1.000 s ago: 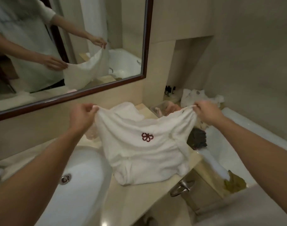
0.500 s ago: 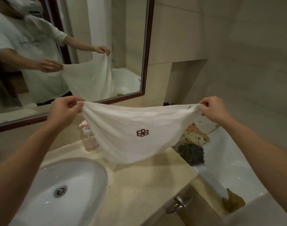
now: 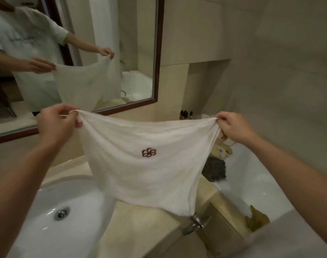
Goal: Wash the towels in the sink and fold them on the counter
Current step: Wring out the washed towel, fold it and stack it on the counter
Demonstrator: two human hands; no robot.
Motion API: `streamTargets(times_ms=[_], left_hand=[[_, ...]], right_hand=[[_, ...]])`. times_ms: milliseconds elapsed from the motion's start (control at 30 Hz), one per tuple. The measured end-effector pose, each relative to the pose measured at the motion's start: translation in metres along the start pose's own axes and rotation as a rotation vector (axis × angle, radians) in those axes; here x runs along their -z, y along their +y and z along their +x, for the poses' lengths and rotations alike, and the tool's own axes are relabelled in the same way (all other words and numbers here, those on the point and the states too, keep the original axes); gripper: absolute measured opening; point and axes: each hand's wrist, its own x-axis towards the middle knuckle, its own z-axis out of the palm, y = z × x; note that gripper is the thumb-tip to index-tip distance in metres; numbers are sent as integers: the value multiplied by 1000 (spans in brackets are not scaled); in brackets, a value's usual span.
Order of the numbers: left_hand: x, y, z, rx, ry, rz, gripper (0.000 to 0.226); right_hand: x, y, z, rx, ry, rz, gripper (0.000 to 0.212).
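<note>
Left hand (image 3: 54,125) and right hand (image 3: 233,127) pinching top corners of white cloth towel with maroon emblem (image 3: 144,164), hanging above beige stone counter (image 3: 140,229), white oval sink (image 3: 66,211) at 7 o'clock

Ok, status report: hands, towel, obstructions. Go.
Left hand and right hand each pinch a top corner. White towel stretched in the air over counter, beside sink. Nothing blocking.

A towel (image 3: 140,164) is hanging spread between the left hand (image 3: 55,125) and the right hand (image 3: 233,127), each pinching an upper corner, above the counter (image 3: 136,226). The sink (image 3: 66,211) is lying below and to the left. A mirror (image 3: 75,53) is hanging behind. A bathtub (image 3: 252,183) is sitting to the right, with cloths (image 3: 215,170) piled at its far end.
</note>
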Motion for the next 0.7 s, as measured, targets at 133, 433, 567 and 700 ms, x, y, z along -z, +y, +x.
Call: streamTargets(times_ms=[133, 433, 567, 700], left_hand=[[-5, 4, -10, 33, 37, -106, 14], [-11, 29, -19, 27, 198, -349, 15], [-7, 28, -18, -1, 173, -280, 14], [-8, 21, -24, -7, 113, -106, 12]], right_hand=[[-16, -6, -3, -79, 154, 262, 21], [-8, -6, 23, -229, 269, 566, 22], [-7, -10, 30, -216, 336, 402, 24], [-9, -10, 25, -235, 298, 211, 27]])
